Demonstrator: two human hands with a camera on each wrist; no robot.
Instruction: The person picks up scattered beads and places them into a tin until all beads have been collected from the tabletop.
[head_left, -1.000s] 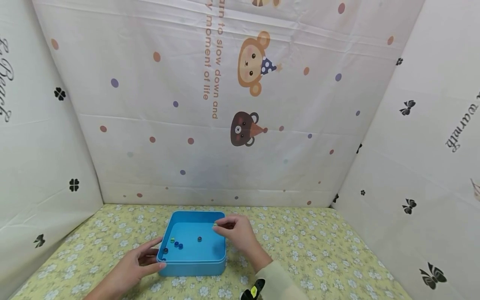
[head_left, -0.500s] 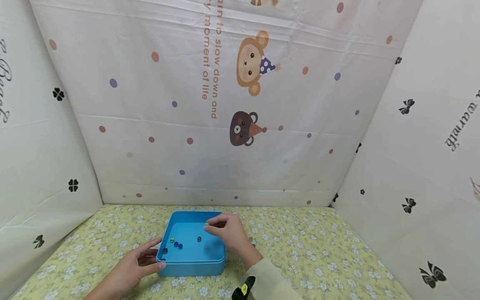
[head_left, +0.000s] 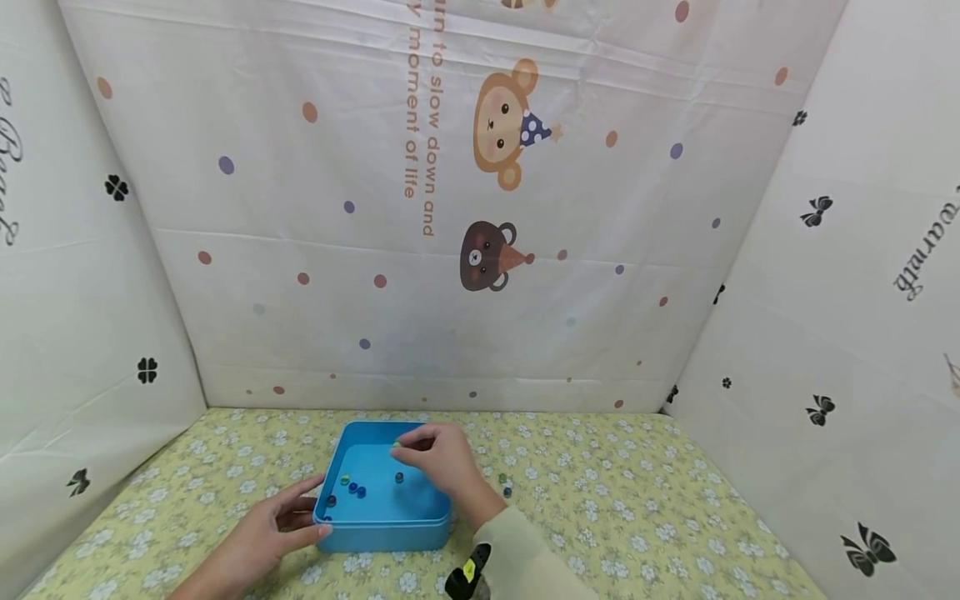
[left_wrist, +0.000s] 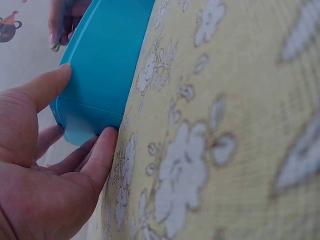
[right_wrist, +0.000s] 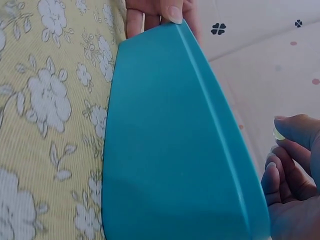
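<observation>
A square blue box [head_left: 386, 537] without a lid sits on the flowered cloth, with several small marbles inside. Green, blue and dark ones lie toward its left, and one dark marble [head_left: 399, 477] is near the middle. My left hand [head_left: 262, 533] grips the box at its front left corner, thumb on the rim and fingers against the side, as the left wrist view shows. Over the box, my right hand [head_left: 442, 462] pinches a yellow-green marble [right_wrist: 278, 135] between thumb and forefinger, above the floor of the box.
To the right of the box, beside the right forearm, a green marble [head_left: 502, 478] and a dark blue marble [head_left: 507, 492] lie on the cloth [head_left: 637, 500]. White printed sheets [head_left: 570, 350] stand as walls behind and at both sides.
My right hand has moved left from the box's right edge to over its far middle, still pinching the marble. Two marbles on the cloth have come into sight. The left hand stays put.
</observation>
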